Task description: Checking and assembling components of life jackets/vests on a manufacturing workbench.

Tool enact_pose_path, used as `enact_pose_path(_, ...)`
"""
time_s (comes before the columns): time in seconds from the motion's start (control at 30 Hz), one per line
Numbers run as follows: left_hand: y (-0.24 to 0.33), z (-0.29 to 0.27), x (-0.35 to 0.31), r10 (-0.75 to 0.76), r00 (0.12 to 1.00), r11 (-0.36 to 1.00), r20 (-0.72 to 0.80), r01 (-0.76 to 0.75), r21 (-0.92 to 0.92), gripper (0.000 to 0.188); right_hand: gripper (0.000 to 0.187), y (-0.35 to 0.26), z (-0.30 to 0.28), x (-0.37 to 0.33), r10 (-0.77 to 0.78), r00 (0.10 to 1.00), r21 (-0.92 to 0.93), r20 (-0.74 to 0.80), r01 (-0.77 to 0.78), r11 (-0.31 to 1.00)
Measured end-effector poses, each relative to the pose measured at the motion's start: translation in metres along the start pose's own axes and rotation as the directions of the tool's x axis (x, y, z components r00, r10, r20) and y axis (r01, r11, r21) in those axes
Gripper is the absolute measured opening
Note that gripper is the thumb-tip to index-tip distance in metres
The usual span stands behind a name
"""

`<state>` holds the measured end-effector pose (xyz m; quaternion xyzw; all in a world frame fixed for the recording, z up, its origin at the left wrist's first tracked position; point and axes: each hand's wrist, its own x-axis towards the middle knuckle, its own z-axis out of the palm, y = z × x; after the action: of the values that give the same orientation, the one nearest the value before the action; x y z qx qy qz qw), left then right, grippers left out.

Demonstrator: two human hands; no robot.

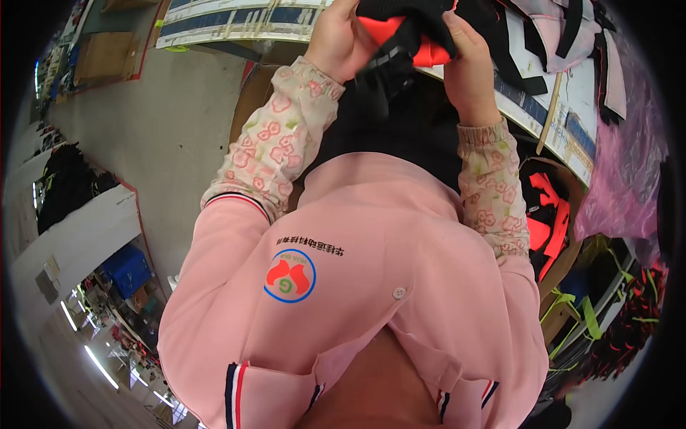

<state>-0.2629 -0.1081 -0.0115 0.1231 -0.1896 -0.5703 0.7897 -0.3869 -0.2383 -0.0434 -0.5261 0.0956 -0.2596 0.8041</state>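
Observation:
At the top of the head view, a black and bright orange-red fabric piece (431, 52) with a dark strap or buckle-like part (389, 71) is held up between my hands. The dangling dark part is blurred, so its exact kind is unclear. My left hand (339, 41) is closed on the left side of the piece, its fingertips partly hidden behind the cloth. On the other side my right hand (469, 68) grips the edge, thumb uppermost. Both forearms wear flowered sleeve covers.
Behind the hands runs a worktable (236, 27) with a worn, taped top. Pink and black fabric pieces (564, 36) lie at its right. A cardboard box (572, 193) of black and orange-red pieces stands right of me, beside pink plastic sheeting (629, 171).

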Motion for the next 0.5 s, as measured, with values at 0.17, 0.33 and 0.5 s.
enact_pose_path(0.17,-0.018,0.009,-0.001,0.196,0.963,0.898,-0.184,-0.101,0.428,0.027,0.022,-0.017,0.011,-0.01,0.093,0.993,-0.079,-0.068,-0.099,0.992)
enact_pose_path(0.33,-0.022,0.01,0.004,0.447,0.826,0.818,-0.344,-0.222,0.53,0.017,0.046,-0.069,0.062,-0.014,0.629,0.736,0.286,-0.249,-0.564,0.774)
enact_pose_path(0.5,-0.023,-0.01,0.003,0.458,0.837,0.778,-0.3,-0.214,0.59,0.011,0.037,-0.022,0.034,-0.022,0.549,0.809,0.391,0.21,-0.584,0.711)
